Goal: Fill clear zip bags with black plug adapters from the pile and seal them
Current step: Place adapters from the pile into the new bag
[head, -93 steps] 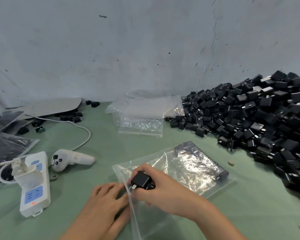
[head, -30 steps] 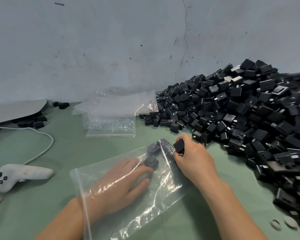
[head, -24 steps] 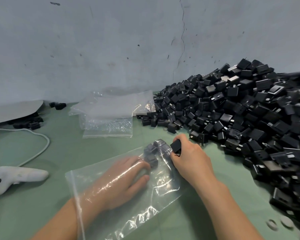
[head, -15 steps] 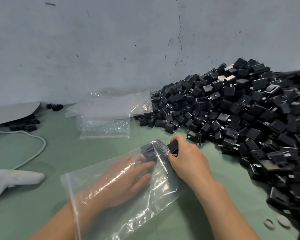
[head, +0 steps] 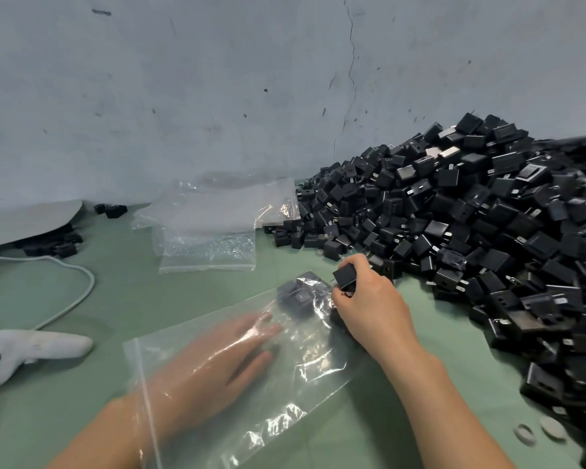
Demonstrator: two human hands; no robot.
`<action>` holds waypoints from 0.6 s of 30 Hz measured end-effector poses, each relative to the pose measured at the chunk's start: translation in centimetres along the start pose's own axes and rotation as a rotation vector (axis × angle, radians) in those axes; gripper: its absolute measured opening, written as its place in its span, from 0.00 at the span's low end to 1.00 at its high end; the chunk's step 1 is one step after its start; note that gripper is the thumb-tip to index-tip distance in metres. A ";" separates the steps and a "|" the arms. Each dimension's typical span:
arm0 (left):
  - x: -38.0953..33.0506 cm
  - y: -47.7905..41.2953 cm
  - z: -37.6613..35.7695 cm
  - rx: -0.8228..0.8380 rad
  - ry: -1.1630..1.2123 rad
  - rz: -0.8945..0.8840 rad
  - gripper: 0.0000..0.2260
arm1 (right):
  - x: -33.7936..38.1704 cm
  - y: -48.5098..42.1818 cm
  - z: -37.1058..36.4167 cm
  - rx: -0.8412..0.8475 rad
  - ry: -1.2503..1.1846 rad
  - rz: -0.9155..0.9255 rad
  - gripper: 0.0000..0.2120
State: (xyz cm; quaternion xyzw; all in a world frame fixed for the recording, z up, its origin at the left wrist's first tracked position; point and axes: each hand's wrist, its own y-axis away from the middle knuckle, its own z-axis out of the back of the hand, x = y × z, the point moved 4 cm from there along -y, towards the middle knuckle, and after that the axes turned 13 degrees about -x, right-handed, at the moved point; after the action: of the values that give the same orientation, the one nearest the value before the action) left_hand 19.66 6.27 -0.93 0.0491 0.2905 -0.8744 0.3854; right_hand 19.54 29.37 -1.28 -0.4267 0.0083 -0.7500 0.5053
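Your right hand (head: 369, 309) is pinching 1 adapter (head: 345, 277) beside the bag (head: 301, 377) at the front edge of the table (head: 420, 418); your left hand (head: 217, 360) is lying flat inside, so be steering it toward that open mouth.

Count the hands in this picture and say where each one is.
2. The left hand lies flat inside the clear zip bag; the right hand holds a black adapter at the bag's far corner.
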 end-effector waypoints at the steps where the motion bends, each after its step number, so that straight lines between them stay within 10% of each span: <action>1: 0.2 0.8 1.0 -0.050 -0.010 0.012 0.16 | 0.2 0.0 0.2 -0.016 -0.046 -0.021 0.11; 6: 3.3 4.4 5.9 -0.127 0.105 0.174 0.14 | 2.2 0.9 1.2 -0.045 -0.290 -0.036 0.18; 12: 5.9 6.5 11.2 -0.671 0.271 0.541 0.15 | 5.8 4.3 1.3 0.138 -0.451 0.010 0.24; 18: 0.5 4.5 8.1 -0.415 0.623 0.473 0.09 | 10.4 8.0 0.6 0.272 -0.543 0.224 0.17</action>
State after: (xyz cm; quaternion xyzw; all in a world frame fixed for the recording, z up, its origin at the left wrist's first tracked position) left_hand 23.57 -0.85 3.53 0.2972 0.5429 -0.6290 0.4705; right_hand 24.62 17.76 2.17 -0.5360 -0.1802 -0.5429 0.6209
